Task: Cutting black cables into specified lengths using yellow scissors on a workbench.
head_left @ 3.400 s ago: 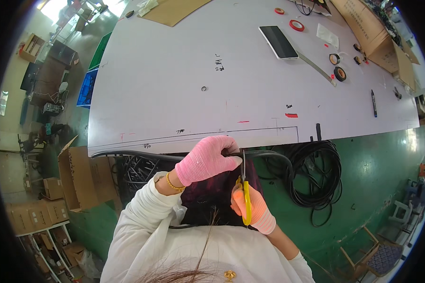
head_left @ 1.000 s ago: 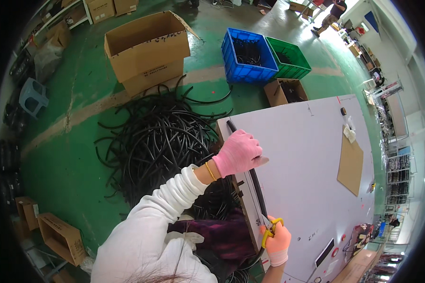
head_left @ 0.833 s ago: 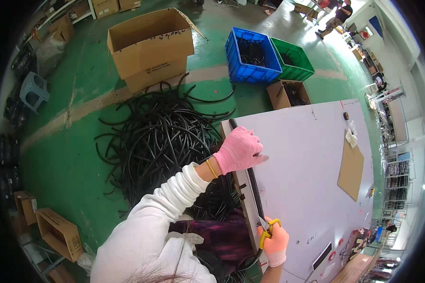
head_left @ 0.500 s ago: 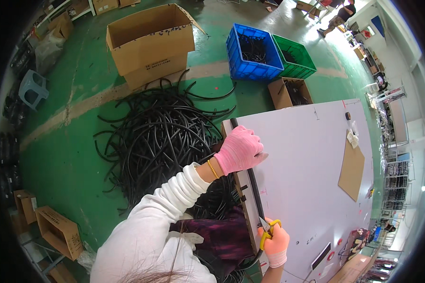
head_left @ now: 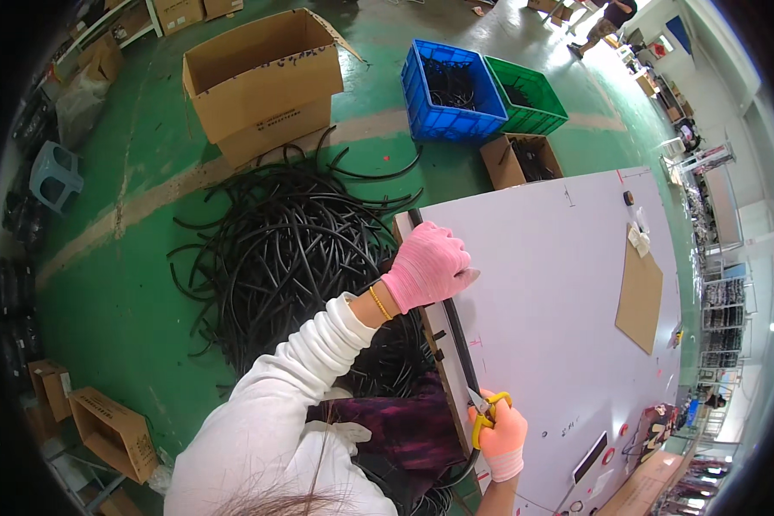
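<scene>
The pink-gloved left hand is closed around a black tube along the white worktable's edge, running toward 5 o'clock. There the orange-gloved right hand grips yellow-handled scissors beside it. A tube heap lies at the left hand's 9 o'clock.

1. The left hand hides a stretch of the black tube.
2. The lower edge cuts off the right forearm.
3. A distant person is cropped at the top.
</scene>
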`<state>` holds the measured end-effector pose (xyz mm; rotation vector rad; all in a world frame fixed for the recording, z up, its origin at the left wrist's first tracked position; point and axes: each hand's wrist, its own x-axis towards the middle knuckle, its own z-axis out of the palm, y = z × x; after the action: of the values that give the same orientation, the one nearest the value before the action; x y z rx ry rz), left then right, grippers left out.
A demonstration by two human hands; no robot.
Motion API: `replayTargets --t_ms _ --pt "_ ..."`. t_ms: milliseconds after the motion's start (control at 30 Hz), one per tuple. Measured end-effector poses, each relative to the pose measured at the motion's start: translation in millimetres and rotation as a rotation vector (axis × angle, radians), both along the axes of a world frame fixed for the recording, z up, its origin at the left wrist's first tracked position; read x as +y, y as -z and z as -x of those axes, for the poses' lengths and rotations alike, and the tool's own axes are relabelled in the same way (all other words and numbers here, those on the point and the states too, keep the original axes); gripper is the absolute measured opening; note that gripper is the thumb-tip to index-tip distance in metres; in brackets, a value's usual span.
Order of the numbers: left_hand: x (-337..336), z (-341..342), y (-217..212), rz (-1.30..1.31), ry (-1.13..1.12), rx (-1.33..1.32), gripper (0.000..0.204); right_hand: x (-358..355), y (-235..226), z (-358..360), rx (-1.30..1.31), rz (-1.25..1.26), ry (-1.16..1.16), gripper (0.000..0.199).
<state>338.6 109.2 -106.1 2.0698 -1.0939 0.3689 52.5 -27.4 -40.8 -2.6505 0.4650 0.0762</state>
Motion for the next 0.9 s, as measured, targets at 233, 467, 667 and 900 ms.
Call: replayTargets --t_ms 233,467,667,900 --pt "-9 -1 0 0.115 -0.011 -0.087 0.025 -3 1 -1 -0.057 0.016 -0.004 0.025" --pt "-6 1 -2 0.023 -0.033 -0.087 0.017 10 0 20 0.014 -0.079 0.081 0.027" --pt "-14 4 9 -0.081 -0.012 -0.098 0.016 24 -21 115 -0.014 -0.671 0.405 0.019" --pt "-3 -12 7 -0.128 -0.003 -0.063 0.021 -8 -57 215 0.121 -0.861 0.789 0.023"
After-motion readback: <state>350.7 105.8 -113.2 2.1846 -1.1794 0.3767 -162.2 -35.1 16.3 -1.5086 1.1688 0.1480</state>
